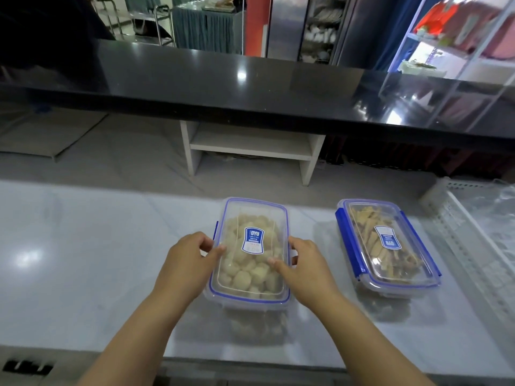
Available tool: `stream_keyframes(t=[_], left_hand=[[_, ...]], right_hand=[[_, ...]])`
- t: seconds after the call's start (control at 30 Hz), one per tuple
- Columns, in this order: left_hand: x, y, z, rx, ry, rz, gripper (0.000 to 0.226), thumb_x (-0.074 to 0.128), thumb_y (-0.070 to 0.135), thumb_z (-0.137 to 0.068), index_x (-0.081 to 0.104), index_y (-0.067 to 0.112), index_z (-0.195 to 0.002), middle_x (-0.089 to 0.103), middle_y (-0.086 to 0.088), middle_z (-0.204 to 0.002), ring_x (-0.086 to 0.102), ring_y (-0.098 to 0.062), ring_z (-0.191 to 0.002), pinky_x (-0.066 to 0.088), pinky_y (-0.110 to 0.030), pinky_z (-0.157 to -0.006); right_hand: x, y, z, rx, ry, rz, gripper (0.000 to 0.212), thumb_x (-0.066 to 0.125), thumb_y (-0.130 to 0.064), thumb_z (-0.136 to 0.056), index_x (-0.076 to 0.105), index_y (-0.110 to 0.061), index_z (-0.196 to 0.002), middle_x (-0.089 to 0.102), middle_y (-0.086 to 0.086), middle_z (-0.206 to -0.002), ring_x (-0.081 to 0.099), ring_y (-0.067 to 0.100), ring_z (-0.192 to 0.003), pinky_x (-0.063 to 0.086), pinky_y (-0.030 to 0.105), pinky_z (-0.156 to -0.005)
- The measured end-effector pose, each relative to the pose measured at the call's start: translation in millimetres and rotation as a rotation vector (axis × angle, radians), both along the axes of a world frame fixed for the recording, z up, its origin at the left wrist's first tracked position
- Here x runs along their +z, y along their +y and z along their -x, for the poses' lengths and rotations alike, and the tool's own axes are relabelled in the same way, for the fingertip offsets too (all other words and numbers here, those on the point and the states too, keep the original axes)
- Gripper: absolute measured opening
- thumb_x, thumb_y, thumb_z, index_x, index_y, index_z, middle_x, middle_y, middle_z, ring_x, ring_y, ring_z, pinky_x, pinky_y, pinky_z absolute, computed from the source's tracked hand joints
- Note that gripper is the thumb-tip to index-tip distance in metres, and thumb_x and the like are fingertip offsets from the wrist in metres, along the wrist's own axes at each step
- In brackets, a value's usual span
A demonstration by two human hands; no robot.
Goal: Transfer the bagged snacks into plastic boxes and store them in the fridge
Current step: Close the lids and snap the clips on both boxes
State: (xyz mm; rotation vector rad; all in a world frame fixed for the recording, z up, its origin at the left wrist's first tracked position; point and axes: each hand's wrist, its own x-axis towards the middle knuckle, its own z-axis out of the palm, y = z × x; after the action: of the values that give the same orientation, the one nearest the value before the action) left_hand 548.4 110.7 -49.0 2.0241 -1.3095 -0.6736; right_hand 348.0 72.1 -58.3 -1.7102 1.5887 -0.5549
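Observation:
A clear plastic box (250, 274) with a blue-rimmed lid and a blue label sits at the middle of the pale glass counter (83, 260); it is full of pale round snacks. My left hand (192, 260) grips its left long side, thumb on the lid. My right hand (303, 266) grips its right long side, thumb on the lid. A second box (390, 246) with brown and yellow strips stands to the right with its lid on and the blue clips on its long sides folded down.
A white perforated rack (473, 246) and a crumpled clear plastic bag (501, 207) lie at the right end of the counter. A black raised ledge (250, 87) runs across behind. A white shelf unit (250, 146) stands below it.

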Motion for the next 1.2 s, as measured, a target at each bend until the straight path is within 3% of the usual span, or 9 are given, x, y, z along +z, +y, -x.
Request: stream_keyframes(t=[0.07, 0.13, 0.23, 0.33, 0.6, 0.77, 0.87, 1.03, 1.2], left_hand=[[-2.5, -3.4, -2.3, -0.005, -0.049, -0.019, 0.020, 0.063, 0.037, -0.086, 0.058, 0.019, -0.079, 0.061, 0.006, -0.088, 0.059, -0.015, -0.077, 0.045, -0.030, -0.067], [-2.4, -6.6, -3.5, -0.016, 0.034, -0.034, 0.019, 0.063, 0.033, -0.087, 0.055, 0.017, -0.082, 0.061, 0.005, -0.090, 0.061, -0.016, -0.077, 0.049, -0.030, -0.064], [-1.9, -10.2, -5.1, -0.075, 0.101, -0.062, 0.021, 0.058, 0.028, -0.090, 0.054, 0.026, -0.110, 0.060, 0.004, -0.099, 0.061, -0.015, -0.084, 0.047, -0.024, -0.061], [-4.2, -12.4, -6.1, -0.143, 0.062, -0.061, 0.034, 0.053, 0.027, -0.093, 0.054, 0.030, -0.127, 0.060, 0.004, -0.101, 0.059, -0.014, -0.089, 0.047, -0.027, -0.075], [-9.0, -19.3, -10.2, -0.195, 0.054, -0.078, 0.026, 0.055, 0.027, -0.091, 0.058, 0.027, -0.116, 0.056, 0.005, -0.097, 0.058, -0.012, -0.082, 0.044, -0.024, -0.070], [-10.5, -23.4, -10.6, -0.172, 0.069, -0.047, 0.007, 0.054, 0.024, -0.091, 0.061, 0.024, -0.093, 0.057, 0.004, -0.092, 0.057, -0.013, -0.080, 0.043, -0.019, -0.065], [-13.9, -24.9, -9.1, -0.134, 0.083, -0.007, 0.010, 0.053, 0.027, -0.093, 0.061, 0.022, -0.088, 0.057, 0.003, -0.092, 0.055, -0.011, -0.076, 0.040, -0.019, -0.062], [-20.9, -22.4, -11.7, -0.073, 0.273, -0.035, 0.009, 0.057, 0.036, -0.090, 0.056, 0.032, -0.098, 0.053, 0.001, -0.111, 0.059, -0.019, -0.094, 0.043, -0.026, -0.068], [-18.8, -20.0, -12.5, -0.023, 0.452, -0.147, 0.052, 0.059, 0.044, -0.087, 0.035, 0.040, -0.133, 0.063, 0.001, -0.101, 0.064, -0.016, -0.084, 0.048, -0.027, -0.060]], right_hand=[[1.8, -1.1, -1.0, -0.003, 0.015, -0.009, 0.044, 0.068, -0.038, -0.084, 0.052, -0.027, -0.124, 0.047, -0.007, -0.112, 0.056, 0.012, -0.099, 0.051, 0.030, -0.090], [4.2, -1.9, -2.3, -0.003, 0.030, -0.021, 0.045, 0.069, -0.038, -0.083, 0.052, -0.028, -0.124, 0.048, -0.007, -0.113, 0.058, 0.013, -0.099, 0.053, 0.033, -0.090], [6.6, -3.4, -3.7, 0.019, 0.092, -0.012, 0.047, 0.066, -0.045, -0.082, 0.051, -0.032, -0.125, 0.050, -0.007, -0.116, 0.061, 0.013, -0.094, 0.055, 0.035, -0.086], [10.3, -6.5, -3.3, 0.031, 0.142, -0.008, 0.046, 0.065, -0.046, -0.083, 0.053, -0.031, -0.124, 0.052, -0.006, -0.114, 0.060, 0.013, -0.095, 0.053, 0.031, -0.084], [8.5, -8.6, -1.8, 0.038, 0.105, -0.072, 0.043, 0.068, -0.042, -0.082, 0.054, -0.025, -0.119, 0.051, -0.007, -0.111, 0.059, 0.012, -0.092, 0.054, 0.034, -0.086], [7.9, -7.6, 2.1, 0.046, 0.123, -0.067, 0.049, 0.064, -0.045, -0.084, 0.050, -0.025, -0.127, 0.051, -0.009, -0.113, 0.058, 0.011, -0.097, 0.051, 0.031, -0.086], [3.6, -9.5, 4.8, 0.041, 0.133, -0.042, 0.037, 0.056, -0.043, -0.091, 0.053, -0.028, -0.124, 0.055, -0.011, -0.117, 0.059, 0.011, -0.099, 0.051, 0.033, -0.089], [-7.8, -4.2, 1.2, -0.115, -0.163, -0.109, 0.015, 0.055, -0.037, -0.093, 0.054, -0.034, -0.107, 0.058, -0.008, -0.117, 0.062, 0.008, -0.089, 0.057, 0.035, -0.081], [-13.2, -6.3, 4.6, -0.213, -0.314, -0.280, 0.063, 0.062, -0.044, -0.085, 0.030, -0.037, -0.139, 0.046, -0.003, -0.124, 0.056, 0.022, -0.113, 0.053, 0.047, -0.092]])
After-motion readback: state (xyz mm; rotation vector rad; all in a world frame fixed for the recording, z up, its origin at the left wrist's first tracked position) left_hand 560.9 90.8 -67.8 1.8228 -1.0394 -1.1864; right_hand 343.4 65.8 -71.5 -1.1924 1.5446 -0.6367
